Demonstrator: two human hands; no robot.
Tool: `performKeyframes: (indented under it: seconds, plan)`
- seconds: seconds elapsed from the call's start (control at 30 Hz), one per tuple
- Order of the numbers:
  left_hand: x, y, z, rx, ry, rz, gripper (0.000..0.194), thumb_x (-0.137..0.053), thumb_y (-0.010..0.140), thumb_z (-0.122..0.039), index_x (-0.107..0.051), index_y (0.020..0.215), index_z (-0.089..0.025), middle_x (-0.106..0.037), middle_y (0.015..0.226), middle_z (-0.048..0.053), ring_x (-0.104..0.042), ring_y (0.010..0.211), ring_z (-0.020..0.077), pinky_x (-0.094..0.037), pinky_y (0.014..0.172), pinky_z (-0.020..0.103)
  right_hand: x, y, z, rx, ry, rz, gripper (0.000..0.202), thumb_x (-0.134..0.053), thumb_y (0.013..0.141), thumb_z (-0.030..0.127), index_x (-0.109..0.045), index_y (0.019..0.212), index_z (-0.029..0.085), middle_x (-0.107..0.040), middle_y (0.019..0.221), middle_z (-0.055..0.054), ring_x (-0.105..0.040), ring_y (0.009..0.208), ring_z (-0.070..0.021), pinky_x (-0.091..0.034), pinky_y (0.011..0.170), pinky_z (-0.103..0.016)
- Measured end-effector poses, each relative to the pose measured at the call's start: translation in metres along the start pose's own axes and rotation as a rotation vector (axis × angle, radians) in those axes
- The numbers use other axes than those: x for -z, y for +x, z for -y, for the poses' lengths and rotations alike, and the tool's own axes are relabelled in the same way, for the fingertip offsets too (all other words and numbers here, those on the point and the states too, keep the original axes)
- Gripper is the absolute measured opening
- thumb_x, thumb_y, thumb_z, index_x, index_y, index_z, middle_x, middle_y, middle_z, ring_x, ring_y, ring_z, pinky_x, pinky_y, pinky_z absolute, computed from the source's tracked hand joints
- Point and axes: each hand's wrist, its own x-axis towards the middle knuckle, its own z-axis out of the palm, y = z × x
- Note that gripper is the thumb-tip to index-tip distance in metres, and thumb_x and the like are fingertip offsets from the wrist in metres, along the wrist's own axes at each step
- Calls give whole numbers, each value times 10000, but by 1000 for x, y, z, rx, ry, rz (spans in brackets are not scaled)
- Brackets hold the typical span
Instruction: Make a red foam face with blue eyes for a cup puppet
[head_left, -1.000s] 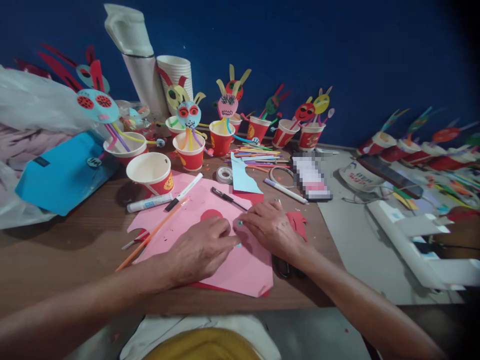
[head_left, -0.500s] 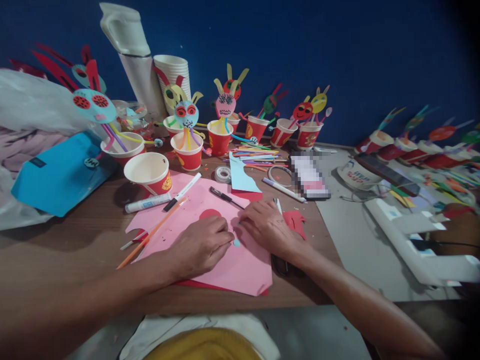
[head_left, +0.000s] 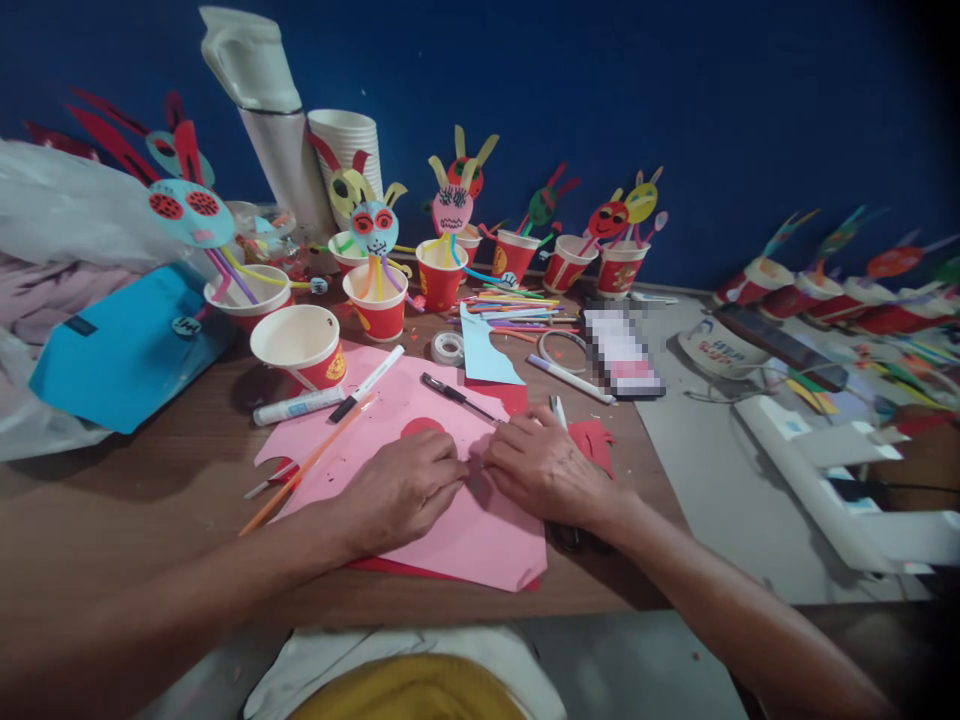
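Over a pink paper sheet [head_left: 487,550] my two hands work close together. My left hand [head_left: 409,490] has its fingers closed in a pinch, and what they hold is hidden. Opposite it, my right hand [head_left: 544,462] is closed too, its curled fingers a short gap from the left fingertips; I cannot make out anything in it. A red paper disc [head_left: 422,427] shows partly behind my left hand. The black pen [head_left: 461,397] lies just beyond my right hand. Red paper scraps [head_left: 592,447] and scissors, mostly covered, lie by my right wrist.
Paper cups with puppet figures [head_left: 375,305] line the back. An open cup [head_left: 296,345], markers [head_left: 367,383], an orange straw [head_left: 300,470], a tape roll [head_left: 448,348], light-blue paper [head_left: 487,350] and a phone [head_left: 622,350] surround the sheet. A power strip [head_left: 810,480] lies right.
A small light-blue paper piece seen under my left fingertips is now out of sight. My right fingers have curled in more. The left hand has hardly moved.
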Motion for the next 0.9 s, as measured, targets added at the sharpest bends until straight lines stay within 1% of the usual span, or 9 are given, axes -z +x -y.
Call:
performKeyframes:
  seconds: [0.1,0.23,0.4,0.5,0.6,0.7,0.8,0.9]
  plan:
    - [-1,0,1,3,0,5,231,-400,903,-172,-629,929,-163,-564,837,62,-503,773,166,-399,660,280,0,0,-1,13,31,4,161,-468,856,187,-611,784,175,-585,714,-30,-476,699,-162,-286,742,-337]
    - [-1,0,0,11,-1,18,227,-403,898,-165,-616,975,-158,-548,833,62,-496,781,169,-403,675,280,-2,0,-2,10,40,34,138,-486,841,193,-618,808,172,-607,745,-38,-493,720,-167,-285,741,-335]
    - [-2,2,-2,27,124,66,227,-381,897,-156,-604,939,-165,-495,779,49,-453,702,168,-357,594,288,-3,0,-2,-11,62,69,176,-465,873,212,-638,880,178,-625,788,-55,-516,761,-173,-289,755,-340]
    - [-3,3,-3,13,201,68,212,-382,896,-154,-593,902,-167,-483,761,43,-430,671,166,-324,562,295,-1,-2,-4,-20,101,51,193,-452,885,221,-640,915,191,-631,800,-51,-524,763,-170,-296,756,-341]
    - [-4,3,-4,-11,243,63,211,-376,902,-155,-583,863,-165,-489,771,44,-422,669,164,-317,559,296,4,-4,-10,-51,154,-26,182,-467,879,201,-646,913,199,-647,806,-39,-549,787,-168,-315,782,-344]
    - [-5,2,-4,-45,287,46,216,-360,908,-148,-574,921,-161,-492,793,50,-413,677,170,-319,574,304,8,-7,-19,-108,174,-143,147,-500,862,177,-645,880,188,-672,825,-37,-577,807,-167,-334,817,-350]
    - [-7,2,-4,-60,351,34,217,-370,900,-137,-576,961,-168,-487,776,47,-397,668,179,-296,562,310,8,-9,-29,-162,150,-242,109,-530,846,171,-639,842,184,-681,797,-28,-596,769,-161,-357,786,-337]
    - [-9,0,-3,-77,382,26,213,-390,891,-137,-587,963,-173,-484,768,45,-399,678,185,-280,557,313,6,-10,-36,-212,127,-298,98,-550,836,170,-636,795,190,-682,754,-10,-605,721,-153,-368,768,-329]
